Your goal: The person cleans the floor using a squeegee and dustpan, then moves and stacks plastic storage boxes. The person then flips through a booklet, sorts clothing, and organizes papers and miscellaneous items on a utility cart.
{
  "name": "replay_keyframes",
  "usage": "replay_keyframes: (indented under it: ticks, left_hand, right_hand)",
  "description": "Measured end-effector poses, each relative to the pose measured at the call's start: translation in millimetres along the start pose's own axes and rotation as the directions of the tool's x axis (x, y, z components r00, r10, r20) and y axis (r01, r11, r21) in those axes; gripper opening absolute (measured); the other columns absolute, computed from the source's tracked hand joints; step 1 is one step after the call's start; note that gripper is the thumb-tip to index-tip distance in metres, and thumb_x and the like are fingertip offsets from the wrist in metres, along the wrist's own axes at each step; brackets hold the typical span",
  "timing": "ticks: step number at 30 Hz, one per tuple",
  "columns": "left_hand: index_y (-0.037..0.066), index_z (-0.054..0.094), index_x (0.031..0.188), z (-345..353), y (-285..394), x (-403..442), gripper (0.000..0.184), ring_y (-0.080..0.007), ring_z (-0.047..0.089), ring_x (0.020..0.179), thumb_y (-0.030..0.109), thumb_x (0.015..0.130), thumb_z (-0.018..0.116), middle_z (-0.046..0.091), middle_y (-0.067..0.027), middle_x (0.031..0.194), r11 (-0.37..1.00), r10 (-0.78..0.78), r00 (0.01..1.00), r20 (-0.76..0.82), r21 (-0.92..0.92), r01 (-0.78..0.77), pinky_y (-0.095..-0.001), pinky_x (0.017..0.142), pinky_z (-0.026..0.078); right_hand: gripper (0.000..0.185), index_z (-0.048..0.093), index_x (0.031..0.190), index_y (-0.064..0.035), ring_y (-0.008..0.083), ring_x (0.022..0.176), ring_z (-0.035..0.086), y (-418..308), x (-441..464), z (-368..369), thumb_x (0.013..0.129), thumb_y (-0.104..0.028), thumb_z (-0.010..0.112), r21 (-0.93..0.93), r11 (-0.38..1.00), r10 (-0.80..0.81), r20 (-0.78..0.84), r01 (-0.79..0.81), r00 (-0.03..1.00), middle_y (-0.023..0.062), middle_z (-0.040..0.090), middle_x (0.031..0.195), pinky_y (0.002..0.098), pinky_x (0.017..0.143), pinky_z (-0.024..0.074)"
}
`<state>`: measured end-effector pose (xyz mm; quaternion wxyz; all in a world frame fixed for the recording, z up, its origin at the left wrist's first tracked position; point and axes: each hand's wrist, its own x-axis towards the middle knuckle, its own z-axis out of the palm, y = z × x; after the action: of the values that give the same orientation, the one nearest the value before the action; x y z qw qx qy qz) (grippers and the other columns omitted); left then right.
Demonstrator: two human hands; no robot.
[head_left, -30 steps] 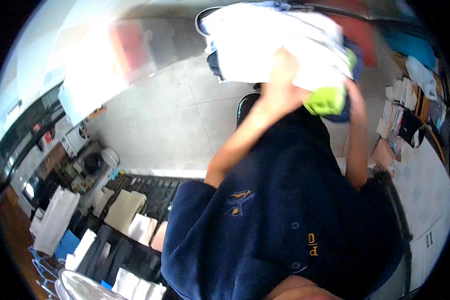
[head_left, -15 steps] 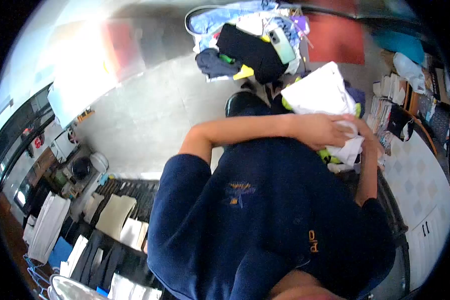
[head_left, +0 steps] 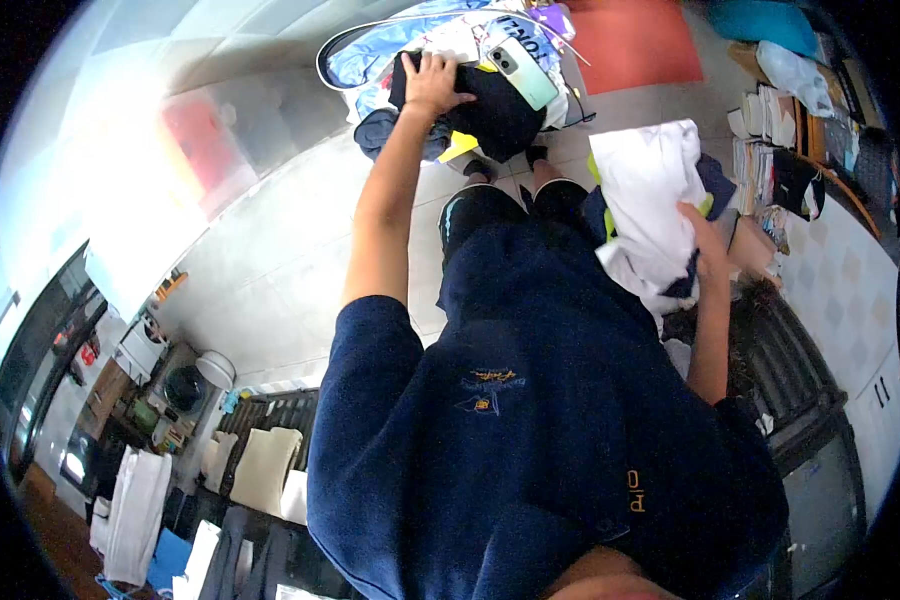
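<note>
My left hand [head_left: 433, 86] rests with fingers spread on a folded black cloth [head_left: 505, 115], on top of the clothes pile. A pale green phone [head_left: 523, 73] lies on that cloth. Beside the pile's near left is a bunched dark garment [head_left: 400, 137]. My right hand [head_left: 706, 240] grips a stack of folded clothes from its right side; a white garment [head_left: 650, 185] is on top, with dark blue and lime green cloth showing at its edges. Part of the fingers of my right hand is hidden by the cloth.
A red mat [head_left: 635, 45] lies on the grey floor beyond. Books [head_left: 755, 180] and a plastic bag [head_left: 795, 75] stand at the right. Folded clothes [head_left: 267, 468] are on a dark slatted surface at the lower left. A dark rack [head_left: 785, 350] is at the lower right.
My left hand has let go of the white garment at the right and moved up left onto the black cloth. The stack stays in my right hand, its white garment now hanging looser.
</note>
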<state>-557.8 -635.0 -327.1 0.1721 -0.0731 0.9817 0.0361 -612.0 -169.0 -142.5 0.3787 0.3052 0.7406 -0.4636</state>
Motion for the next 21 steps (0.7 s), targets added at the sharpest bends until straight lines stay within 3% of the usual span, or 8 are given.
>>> replay_keyframes:
  ticks: [2,4,7,10,12,16,20,21]
  left_hand:
    - [0.013,0.053,0.121,6,-15,11,0.069,-0.0285,0.047,0.119,0.053,0.068,0.071,0.056,-0.0128,0.117,0.992,0.116,0.989,0.087,0.033,-0.12,-0.0536,0.104,0.027]
    - [0.01,0.062,0.107,1,-19,16,0.053,-0.0293,0.057,0.106,0.046,0.069,0.073,0.06,-0.0127,0.109,0.987,0.142,0.963,0.229,-0.1,-0.122,-0.0386,0.089,0.046]
    - [0.011,0.063,0.107,-6,-19,16,0.051,-0.0303,0.059,0.103,0.045,0.071,0.071,0.061,-0.0132,0.109,0.987,0.147,0.927,0.344,-0.114,-0.114,-0.0411,0.085,0.049]
    - [0.012,0.063,0.109,-29,-22,-9,0.048,-0.0295,0.06,0.101,0.044,0.074,0.068,0.062,-0.0146,0.108,0.972,0.219,0.949,0.226,-0.13,-0.194,-0.0411,0.085,0.048]
    - [0.012,0.063,0.108,-84,-18,-33,0.047,-0.03,0.061,0.099,0.044,0.074,0.067,0.064,-0.0166,0.105,0.982,0.104,0.951,0.292,-0.183,-0.052,-0.0407,0.084,0.049]
    - [0.002,0.063,0.101,-151,-41,-78,0.045,-0.0347,0.063,0.086,0.037,0.073,0.067,0.064,-0.0199,0.096,0.916,-0.027,0.987,0.158,-0.392,0.088,-0.042,0.078,0.05]
    - [0.0,0.059,0.085,-203,10,-118,0.026,-0.036,0.063,0.068,0.021,0.073,0.067,0.063,-0.0197,0.077,0.878,-0.235,0.864,-0.444,-0.478,-0.007,-0.0408,0.062,0.051]
    - [0.002,0.054,0.087,-210,38,-125,0.026,-0.0349,0.063,0.064,0.021,0.073,0.066,0.061,-0.0176,0.076,0.837,-0.287,0.89,-0.353,-0.544,0.054,-0.0416,0.059,0.05]
  right_hand:
    - [0.047,0.058,0.113,0.0014,0.017,0.093,0.06,-4,8,31,0.075,-0.021,0.074,0.033,0.985,-0.17,0.04,0.169,0.985,0.0075,0.063,0.105,0.0277,0.082,0.047]
    - [0.045,0.059,0.112,0.0014,0.0165,0.092,0.06,3,46,56,0.075,-0.019,0.073,-0.035,0.941,-0.338,-0.017,0.337,0.941,0.0075,0.063,0.104,0.0279,0.081,0.0465]
    - [0.047,0.06,0.107,0.0021,0.0201,0.088,0.061,-2,76,105,0.069,-0.023,0.074,-0.135,0.9,-0.425,-0.049,0.416,0.904,0.0109,0.066,0.097,0.0327,0.079,0.0471]
    - [0.044,0.059,0.106,-0.0001,0.0233,0.089,0.063,-14,87,139,0.07,-0.022,0.071,-0.2,0.799,-0.569,0.054,0.568,0.82,0.0141,0.066,0.096,0.0349,0.079,0.0469]
    - [0.042,0.059,0.104,-0.0006,0.0265,0.09,0.063,-20,88,155,0.07,-0.022,0.071,-0.264,0.806,-0.545,0.022,0.53,0.838,0.0143,0.066,0.095,0.0355,0.079,0.0468]
    - [0.039,0.059,0.101,0.0004,0.0237,0.085,0.062,-30,68,163,0.07,-0.021,0.07,-0.239,0.783,-0.562,0.127,0.575,0.818,0.0124,0.066,0.092,0.0341,0.077,0.047]
    - [0.024,0.061,0.097,0.0017,0.0125,0.079,0.059,-59,15,163,0.077,-0.011,0.066,0.041,0.843,-0.531,0.224,0.537,0.817,0.0027,0.063,0.091,0.0268,0.072,0.0465]
    - [0.025,0.06,0.1,0.0012,0.0123,0.082,0.058,-65,1,161,0.078,-0.01,0.066,0.071,0.853,-0.517,0.254,0.518,0.817,0.0026,0.063,0.092,0.0265,0.074,0.0463]
